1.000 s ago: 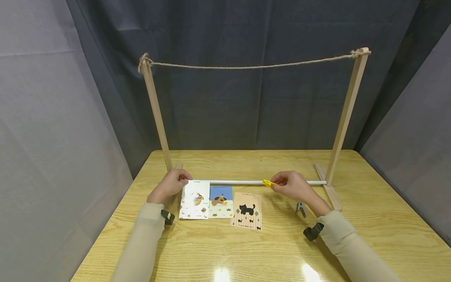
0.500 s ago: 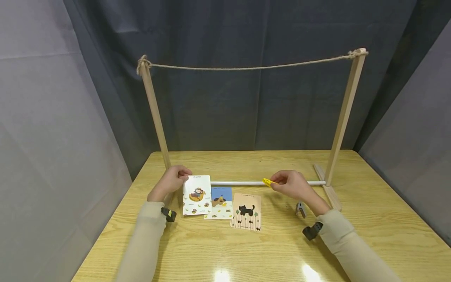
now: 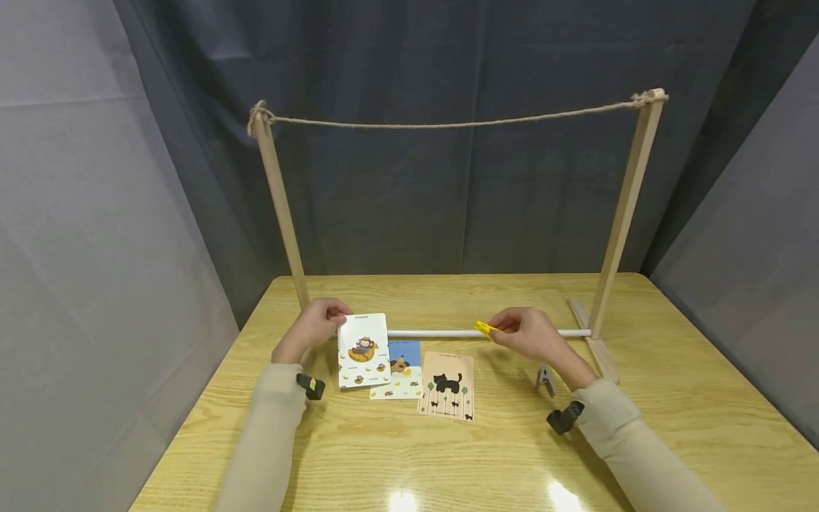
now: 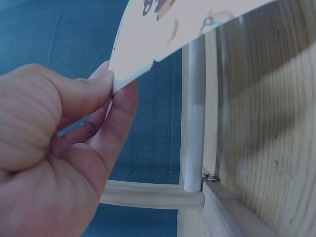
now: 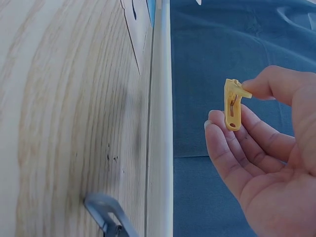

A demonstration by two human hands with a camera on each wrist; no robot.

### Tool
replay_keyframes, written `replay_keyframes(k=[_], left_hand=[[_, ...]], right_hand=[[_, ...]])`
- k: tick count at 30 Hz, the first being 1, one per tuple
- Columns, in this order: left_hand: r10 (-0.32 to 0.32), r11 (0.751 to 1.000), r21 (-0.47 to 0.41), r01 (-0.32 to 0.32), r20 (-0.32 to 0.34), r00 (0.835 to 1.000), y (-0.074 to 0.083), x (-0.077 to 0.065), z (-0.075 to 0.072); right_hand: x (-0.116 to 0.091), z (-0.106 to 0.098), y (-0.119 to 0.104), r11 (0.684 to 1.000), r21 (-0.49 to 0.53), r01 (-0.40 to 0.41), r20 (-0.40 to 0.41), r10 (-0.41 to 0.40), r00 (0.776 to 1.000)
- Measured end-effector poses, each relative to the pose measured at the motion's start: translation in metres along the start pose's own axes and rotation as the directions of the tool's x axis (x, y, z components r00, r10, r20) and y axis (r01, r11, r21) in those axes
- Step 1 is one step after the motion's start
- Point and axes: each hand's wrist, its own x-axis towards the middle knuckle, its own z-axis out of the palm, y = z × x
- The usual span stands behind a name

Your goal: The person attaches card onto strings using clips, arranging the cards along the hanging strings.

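My left hand (image 3: 314,330) pinches the top left corner of a white card (image 3: 363,366) with a monkey and a banana printed on it. In the left wrist view, thumb and fingertips grip the card's corner (image 4: 131,66), raised off the table. A yellow clothespin (image 5: 232,104) sits between the thumb and fingers of my right hand (image 3: 530,331), just above the white rod (image 3: 441,333). Partly behind the monkey card lies a blue and white dog card (image 3: 409,384). To its right is a peach card with a black cat (image 3: 447,385).
A grey clothespin (image 3: 546,380) rests on the wooden table (image 3: 409,455) below my right hand. Two wooden posts, one left (image 3: 280,206) and one right (image 3: 628,213), carry a twine rope (image 3: 441,126) strung across the top. A dark curtain (image 3: 384,206) hangs behind.
My left hand has lifted the monkey card and shifted it slightly right, so it covers more of the dog card. The right hand has hardly moved with the yellow clothespin.
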Motion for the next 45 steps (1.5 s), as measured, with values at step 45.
replay_keyframes(k=[45], left_hand=[[0.034,0.997,-0.066,-0.038,-0.062,0.998,0.023,0.008,-0.013]], right_hand=[[0.016,-0.028,-0.016,0.997,0.071,0.006,-0.071,-0.001,0.997]])
